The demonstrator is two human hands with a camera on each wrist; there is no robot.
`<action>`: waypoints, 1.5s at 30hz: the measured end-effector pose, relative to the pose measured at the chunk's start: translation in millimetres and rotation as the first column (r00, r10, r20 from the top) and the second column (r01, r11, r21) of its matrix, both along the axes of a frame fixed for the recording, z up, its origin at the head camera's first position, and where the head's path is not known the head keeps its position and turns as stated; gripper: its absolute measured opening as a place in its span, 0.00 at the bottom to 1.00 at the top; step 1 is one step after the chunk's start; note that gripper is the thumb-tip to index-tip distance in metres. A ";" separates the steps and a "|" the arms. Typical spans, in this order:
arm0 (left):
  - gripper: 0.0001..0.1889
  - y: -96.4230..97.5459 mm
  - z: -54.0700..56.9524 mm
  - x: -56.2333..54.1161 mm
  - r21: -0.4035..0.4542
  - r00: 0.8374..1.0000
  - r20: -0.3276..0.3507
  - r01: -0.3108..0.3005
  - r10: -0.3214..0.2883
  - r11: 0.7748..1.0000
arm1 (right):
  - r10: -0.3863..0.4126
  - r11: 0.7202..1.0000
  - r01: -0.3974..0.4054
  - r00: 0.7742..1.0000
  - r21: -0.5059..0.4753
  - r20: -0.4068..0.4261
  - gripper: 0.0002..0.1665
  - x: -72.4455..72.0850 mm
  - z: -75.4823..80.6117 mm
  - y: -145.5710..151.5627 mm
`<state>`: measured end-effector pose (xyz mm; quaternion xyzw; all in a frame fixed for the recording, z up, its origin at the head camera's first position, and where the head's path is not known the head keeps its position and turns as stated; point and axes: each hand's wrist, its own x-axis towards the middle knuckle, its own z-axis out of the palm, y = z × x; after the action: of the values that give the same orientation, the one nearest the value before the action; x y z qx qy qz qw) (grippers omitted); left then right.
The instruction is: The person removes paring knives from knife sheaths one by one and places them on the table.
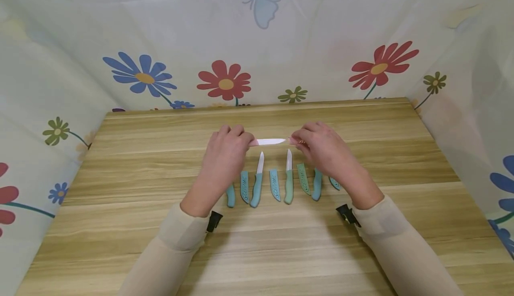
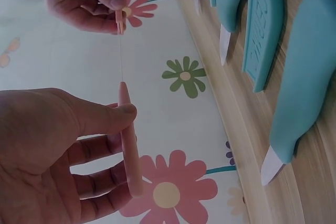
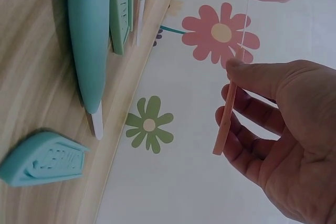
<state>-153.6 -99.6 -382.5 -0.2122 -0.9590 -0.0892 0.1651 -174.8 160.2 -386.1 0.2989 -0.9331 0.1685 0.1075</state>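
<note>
My left hand [image 1: 225, 153] pinches the pink handle [image 2: 130, 145] of a knife between thumb and fingers. Its white blade [image 1: 271, 141] points right and shows edge-on in both wrist views. Opposite it, my right hand [image 1: 323, 146] grips a pink knife sheath [image 3: 226, 116], thumb on one face and fingers behind. The blade's tip is right at the mouth of the sheath, knife and sheath lined up end to end. Both are held above the far part of the table, beyond a row of other knives.
On the wooden table [image 1: 281, 251] lie a teal knife [image 1: 257, 189], a green knife [image 1: 288, 184], a right-hand teal knife [image 1: 317, 185] and, partly hidden by my left hand, another teal handle [image 1: 230, 196]. Between them lie teal sheaths [image 1: 275, 184] and a green sheath [image 1: 303, 179]. A flowered curtain [image 1: 176, 28] surrounds the table.
</note>
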 end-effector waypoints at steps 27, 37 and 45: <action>0.06 -24.4 0.4 -2.4 0.017 0.983 0.113 -0.150 0.147 0.989 | -0.024 0.999 0.021 0.994 0.033 0.106 0.14 -7.5 4.3 -15.2; 0.07 -39.9 -4.4 -1.4 0.040 0.972 0.141 -0.195 0.188 0.980 | -0.054 0.997 0.042 0.973 0.060 0.224 0.15 -13.1 11.1 -36.2; 0.08 -54.1 -9.4 6.1 0.112 0.954 0.212 -0.241 0.214 0.964 | -0.049 0.999 0.036 0.920 0.040 0.388 0.19 -17.2 12.4 -59.4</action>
<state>-147.5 -153.7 -391.9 -0.0782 -0.9804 -0.1556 0.0923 -192.0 100.8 -373.7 0.2408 -0.9447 0.2073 -0.0808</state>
